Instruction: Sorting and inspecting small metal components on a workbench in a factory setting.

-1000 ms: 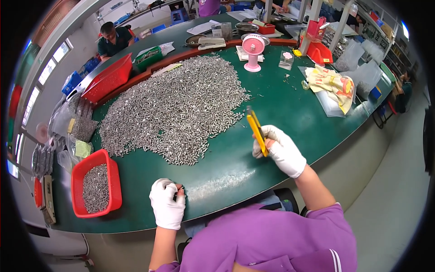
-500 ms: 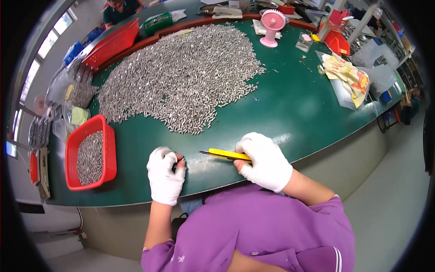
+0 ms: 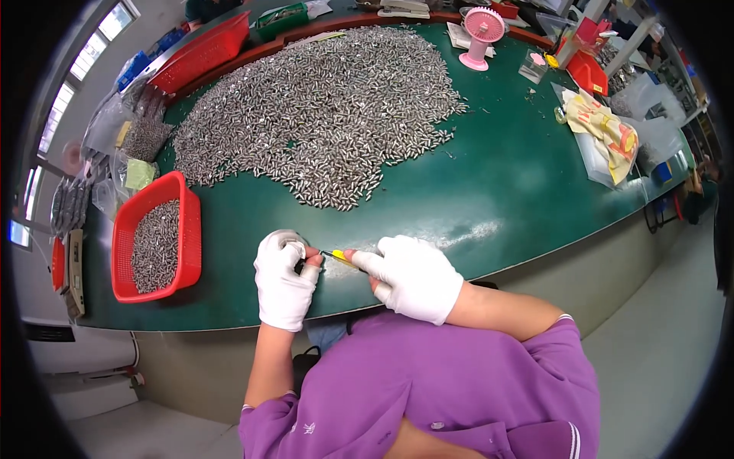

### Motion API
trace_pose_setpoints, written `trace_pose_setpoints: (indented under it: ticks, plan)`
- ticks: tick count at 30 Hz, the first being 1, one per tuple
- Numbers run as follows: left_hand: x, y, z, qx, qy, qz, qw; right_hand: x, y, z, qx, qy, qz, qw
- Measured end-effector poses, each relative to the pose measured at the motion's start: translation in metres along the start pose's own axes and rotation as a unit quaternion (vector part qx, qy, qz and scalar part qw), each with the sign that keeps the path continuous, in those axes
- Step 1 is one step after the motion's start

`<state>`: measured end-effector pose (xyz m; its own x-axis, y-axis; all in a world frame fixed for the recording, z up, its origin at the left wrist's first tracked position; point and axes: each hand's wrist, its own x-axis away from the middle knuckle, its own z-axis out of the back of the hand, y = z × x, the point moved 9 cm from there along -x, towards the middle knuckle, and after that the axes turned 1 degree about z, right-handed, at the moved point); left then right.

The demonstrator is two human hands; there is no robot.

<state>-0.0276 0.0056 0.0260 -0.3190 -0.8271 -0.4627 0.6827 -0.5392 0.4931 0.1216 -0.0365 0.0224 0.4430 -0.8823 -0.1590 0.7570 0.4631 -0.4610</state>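
My right hand (image 3: 419,277), in a white glove with bare fingertips, is closed around a yellow utility knife (image 3: 341,256). Its dark blade points left and reaches the fingertips of my left hand (image 3: 287,281). That hand, gloved the same way, has thumb and forefinger bent together in a pinch. Whatever lies between them is too small and too covered to make out. Beyond both hands a wide heap of small silvery metal pins (image 3: 329,115) spreads over the green tabletop (image 3: 252,222).
On the left stands a red plastic basket (image 3: 194,237) holding more metal pins. A larger red basket (image 3: 200,60) sits at the far left. A pink fan (image 3: 482,34) and a small clear box (image 3: 533,67) stand far right, near a yellow printed bag (image 3: 604,130).
My right hand has moved left, bringing the knife blade to my left fingertips; less of the yellow handle shows. My left hand keeps its pinch. The view has shifted slightly.
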Motion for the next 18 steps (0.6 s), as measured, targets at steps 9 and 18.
trace_pose_setpoints:
  ticks: [9,18]
  plan:
    - [-0.0014,-0.0049,-0.0009,0.004,-0.006,0.020,1.000,-0.0039,0.0039,-0.0006,-0.025,0.007,-0.013,1.000]
    - [-0.0018,-0.0056,-0.0015,0.026,-0.009,0.030,0.999,-0.0067,0.0025,0.0008,-0.034,0.000,0.002,0.999]
